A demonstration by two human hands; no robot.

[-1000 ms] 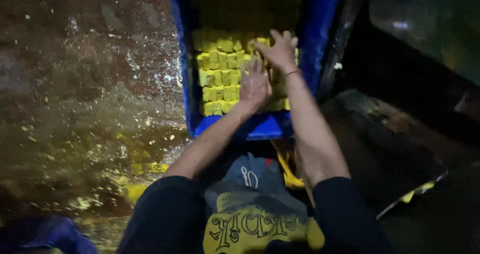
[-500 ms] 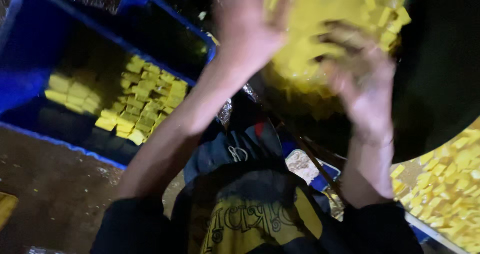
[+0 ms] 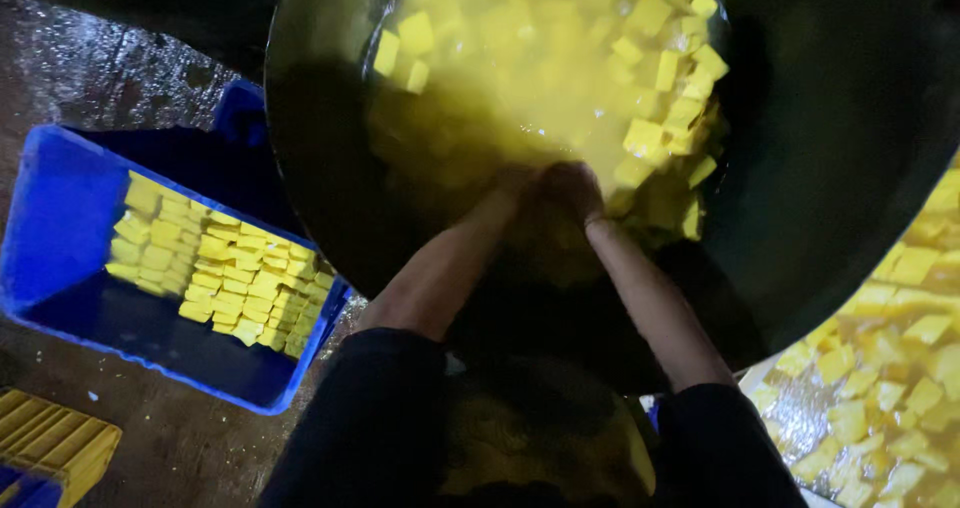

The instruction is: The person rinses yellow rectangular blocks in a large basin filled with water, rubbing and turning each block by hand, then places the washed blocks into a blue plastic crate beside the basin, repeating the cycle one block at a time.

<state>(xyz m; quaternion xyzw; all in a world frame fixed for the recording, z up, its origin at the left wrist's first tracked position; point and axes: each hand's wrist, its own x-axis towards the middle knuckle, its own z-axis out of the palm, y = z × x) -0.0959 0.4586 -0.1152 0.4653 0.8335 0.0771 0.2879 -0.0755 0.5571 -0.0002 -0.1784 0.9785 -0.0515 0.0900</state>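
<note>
1. Head view, centre: the left hand (image 3: 515,190) and the right hand (image 3: 575,190) sit side by side, touching, at the near edge of the yellow liquid in a big dark wok (image 3: 820,168); both are blurred and partly sunk, so I cannot tell whether the fingers are spread, cupped or closed on anything.
2. Head view, 12 to 2 o'clock: many yellow cubes (image 3: 665,118) float in the wok, thickest toward its 3 o'clock side; that batch looks already in the liquid.
3. Head view, 9 o'clock: a blue crate (image 3: 50,218) holds rows of yellow blocks (image 3: 225,278) over only part of its floor; judging by that, a fair share is left there.
4. Head view, 4 o'clock: more yellow cubes lie spread on a wet surface (image 3: 800,418); whether these are finished pieces I cannot tell.
5. Head view, 7 o'clock: a yellow slatted crate (image 3: 60,443) shows at the frame corner.
</note>
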